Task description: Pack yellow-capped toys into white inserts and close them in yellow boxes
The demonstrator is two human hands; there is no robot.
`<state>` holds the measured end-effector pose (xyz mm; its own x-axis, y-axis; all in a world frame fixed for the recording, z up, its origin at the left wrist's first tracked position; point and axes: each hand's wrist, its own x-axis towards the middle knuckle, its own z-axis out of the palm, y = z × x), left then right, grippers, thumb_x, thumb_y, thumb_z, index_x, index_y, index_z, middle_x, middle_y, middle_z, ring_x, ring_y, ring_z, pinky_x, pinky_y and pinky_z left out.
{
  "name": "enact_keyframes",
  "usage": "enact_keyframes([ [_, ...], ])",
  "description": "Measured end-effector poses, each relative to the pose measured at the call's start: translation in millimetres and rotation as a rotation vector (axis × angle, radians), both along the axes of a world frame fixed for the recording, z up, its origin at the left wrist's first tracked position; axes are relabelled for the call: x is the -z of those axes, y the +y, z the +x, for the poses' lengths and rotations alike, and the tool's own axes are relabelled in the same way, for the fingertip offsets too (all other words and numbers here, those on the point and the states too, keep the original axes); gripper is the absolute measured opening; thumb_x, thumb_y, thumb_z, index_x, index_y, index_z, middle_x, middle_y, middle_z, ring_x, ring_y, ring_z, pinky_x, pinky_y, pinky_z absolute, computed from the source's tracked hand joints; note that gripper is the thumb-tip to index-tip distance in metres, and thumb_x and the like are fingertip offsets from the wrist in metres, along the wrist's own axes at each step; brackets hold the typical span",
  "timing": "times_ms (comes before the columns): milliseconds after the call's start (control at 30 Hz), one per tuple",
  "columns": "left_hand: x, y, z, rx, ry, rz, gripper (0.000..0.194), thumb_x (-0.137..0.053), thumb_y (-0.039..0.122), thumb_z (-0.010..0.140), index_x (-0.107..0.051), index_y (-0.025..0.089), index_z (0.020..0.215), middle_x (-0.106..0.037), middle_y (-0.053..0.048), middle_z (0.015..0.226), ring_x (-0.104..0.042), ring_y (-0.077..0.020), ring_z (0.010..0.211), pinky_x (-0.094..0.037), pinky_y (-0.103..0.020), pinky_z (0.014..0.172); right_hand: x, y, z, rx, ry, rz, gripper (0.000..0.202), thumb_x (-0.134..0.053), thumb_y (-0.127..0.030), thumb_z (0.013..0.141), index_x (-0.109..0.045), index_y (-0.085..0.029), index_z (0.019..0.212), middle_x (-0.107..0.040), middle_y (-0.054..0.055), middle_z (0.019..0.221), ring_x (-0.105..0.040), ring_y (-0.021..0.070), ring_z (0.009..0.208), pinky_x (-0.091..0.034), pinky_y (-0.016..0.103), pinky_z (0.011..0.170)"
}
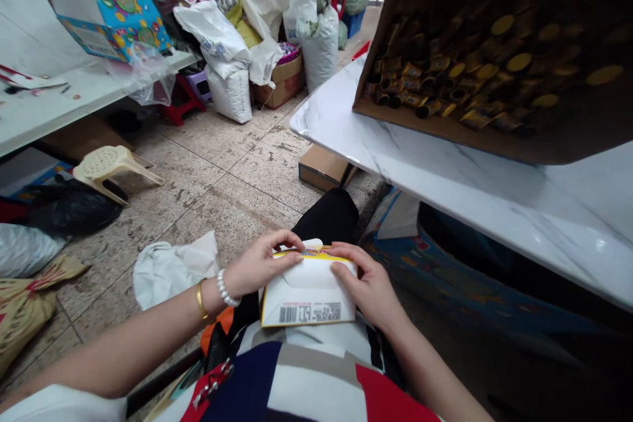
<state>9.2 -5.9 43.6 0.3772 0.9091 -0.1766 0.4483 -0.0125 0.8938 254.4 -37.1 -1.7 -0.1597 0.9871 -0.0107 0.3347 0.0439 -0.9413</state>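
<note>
A small white-and-yellow paperboard box rests in my lap, with a barcode and fine print on the side towards me. My left hand pinches its top left edge, thumb on the near face and fingers curled behind. On the top right edge my right hand grips it the same way, thumb in front. A white rounded flap sticks up between the hands at the far edge. Whatever is inside the box is hidden.
A marble-patterned table at right carries a large cardboard carton lying open, full of small yellow-lidded tubs. A cardboard box sits on the floor ahead. Left are a beige stool, a white cloth and a bench.
</note>
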Motion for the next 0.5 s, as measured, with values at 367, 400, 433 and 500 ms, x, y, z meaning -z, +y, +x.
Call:
enact_keyframes([
  [367,7.1,-21,-9,0.092,0.212,0.134,0.047,-0.061,0.039,0.088,-0.059,0.026,0.133,-0.068,-0.007,0.131,-0.069,-0.0238,0.112,-0.058,-0.035,0.094,-0.8,-26,7,-0.015,-0.117,-0.009,0.058,-0.06,-0.038,0.088,-0.052,-0.021,0.143,-0.044,0.015,0.153,-0.04,0.0316,0.142,-0.031,0.052,0.117],
  [400,12.6,-19,-14,0.111,0.227,0.314,0.047,-0.062,0.038,0.088,-0.058,0.032,0.134,-0.067,-0.004,0.132,-0.069,-0.0233,0.113,-0.059,-0.033,0.092,-2.9,-26,11,-0.015,-0.041,-0.002,0.065,-0.065,-0.04,0.085,-0.049,-0.022,0.145,-0.041,0.014,0.155,-0.038,0.0324,0.144,-0.029,0.051,0.118],
  [433,18.5,-14,-17,0.163,0.216,0.52,0.053,-0.061,0.038,0.088,-0.052,0.036,0.14,-0.065,-0.002,0.135,-0.067,-0.0233,0.115,-0.059,-0.032,0.092,-5.5,-25,14,-0.01,0.068,-0.008,0.072,-0.069,-0.044,0.082,-0.046,-0.023,0.147,-0.04,0.014,0.156,-0.038,0.0327,0.143,-0.03,0.05,0.118],
  [500,25.9,0,-21,0.307,0.113,0.936,0.057,-0.058,0.037,0.089,-0.047,0.036,0.145,-0.068,-0.002,0.129,-0.071,-0.0223,0.108,-0.062,-0.026,0.081,-13.2,-18,20,0.051,0.354,-0.082,0.079,-0.069,-0.055,0.081,-0.04,-0.026,0.149,-0.042,0.013,0.155,-0.047,0.0321,0.138,-0.037,0.049,0.113],
])
